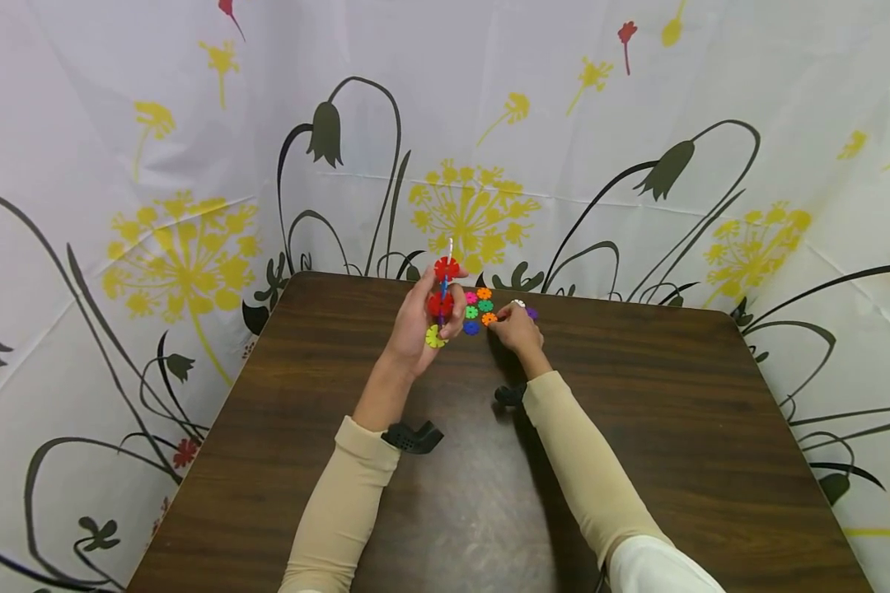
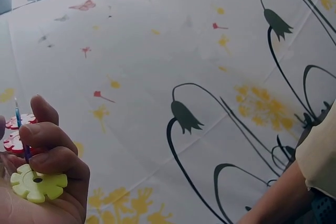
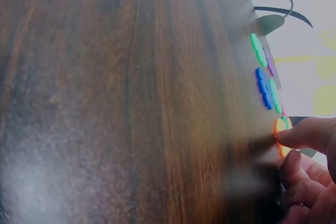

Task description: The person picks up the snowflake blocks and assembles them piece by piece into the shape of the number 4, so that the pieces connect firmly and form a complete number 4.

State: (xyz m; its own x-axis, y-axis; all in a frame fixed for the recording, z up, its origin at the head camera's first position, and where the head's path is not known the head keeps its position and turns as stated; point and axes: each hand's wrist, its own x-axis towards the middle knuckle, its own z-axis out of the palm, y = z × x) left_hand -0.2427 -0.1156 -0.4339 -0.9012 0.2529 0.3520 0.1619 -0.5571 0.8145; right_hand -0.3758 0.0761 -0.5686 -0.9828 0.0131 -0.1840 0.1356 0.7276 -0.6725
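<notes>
I'm watching a chain of slotted discs that the left hand is holding roughly upright above the tabletop, fingers curling round its lower part. A yellow disc is forming the bottom end, near the palm, and a white end piece is sticking up at the top, edge-on to me. The right hand, working apart from the left, is bending over the loose pieces with a digit touching an orange disc; I can't tell whether it is pinching that disc or only resting on it.

Judging this to be a pick-up, I'd be wanting thumb and finger on opposite rims, easing the disc clear of its neighbours before lifting. I'd also be favouring a light left grip, since squeezing could be twisting the joints loose.

Around the orange disc, a green disc and a blue disc are lying close by, while a purple disc is showing beyond the right hand. The tabletop's far edge is running just behind the cluster, with flowered cloth hanging past it, so I'd be avoiding any push that way. Wider room is lying on the near side and to the right.
</notes>
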